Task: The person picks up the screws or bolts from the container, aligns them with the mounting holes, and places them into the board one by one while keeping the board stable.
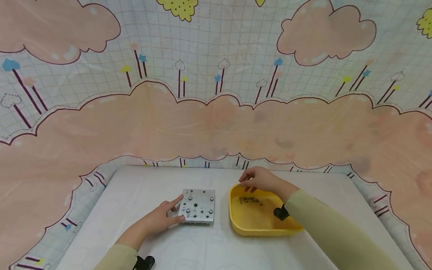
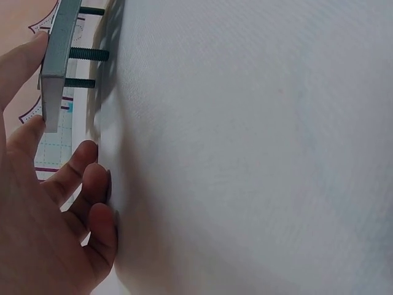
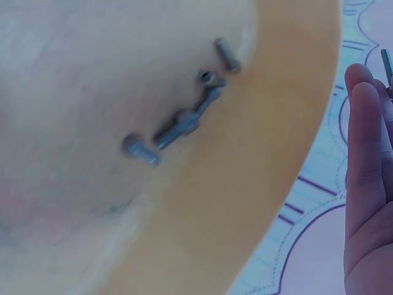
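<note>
I see my left hand (image 1: 161, 218) at the left edge of the square metal plate (image 1: 198, 205), which lies on the white table (image 1: 215, 253) just beside the yellow tray (image 1: 242, 225). The index finger lies along the plate's edge and the thumb touches its near corner, so the hand pinches the plate lightly. In the left wrist view the plate (image 2: 58, 61) stands a little above the table, with dark screw ends (image 2: 86, 54) coming out from its underside.

My right hand (image 1: 256, 178) is over the far rim of the tray. Its fingers (image 3: 366, 153) are curled together, and a thin screw (image 3: 387, 64) shows at their tips, so I think it pinches this screw. Some more small screws (image 3: 178, 120) lie loose on the tray floor, near each other, a few touching.
</note>
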{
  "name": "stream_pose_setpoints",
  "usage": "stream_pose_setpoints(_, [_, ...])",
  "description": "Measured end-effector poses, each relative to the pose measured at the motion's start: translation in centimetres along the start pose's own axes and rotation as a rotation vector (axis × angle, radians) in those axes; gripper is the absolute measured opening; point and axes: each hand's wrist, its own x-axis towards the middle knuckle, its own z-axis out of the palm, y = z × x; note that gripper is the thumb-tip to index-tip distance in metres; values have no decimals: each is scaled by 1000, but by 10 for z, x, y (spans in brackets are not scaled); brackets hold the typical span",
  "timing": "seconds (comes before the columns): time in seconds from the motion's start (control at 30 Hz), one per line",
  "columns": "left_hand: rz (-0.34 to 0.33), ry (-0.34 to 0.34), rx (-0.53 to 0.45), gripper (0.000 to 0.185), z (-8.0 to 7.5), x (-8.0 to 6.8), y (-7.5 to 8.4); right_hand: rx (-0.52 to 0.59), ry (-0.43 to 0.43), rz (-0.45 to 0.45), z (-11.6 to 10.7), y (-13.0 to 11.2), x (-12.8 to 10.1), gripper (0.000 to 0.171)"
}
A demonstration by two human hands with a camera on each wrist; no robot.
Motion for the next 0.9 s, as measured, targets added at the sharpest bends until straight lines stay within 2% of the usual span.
stream_pose_setpoints(0.23, [-2,-1,-28,87,0,-1,-2,9,-19,-41,11,-16,17,12])
stream_pose_setpoints(0.5, [-5,2,-35,87,1,1,-3,-10,-81,-64,24,-35,34,10])
stream_pose_setpoints(0.8, [-10,-4,-45,86,1,1,-4,-96,-122,-71,40,-49,57,6])
stream_pose_setpoints(0.9, [22,-5,-51,86,0,2,-5,-135,-136,-73,46,-54,64,6])
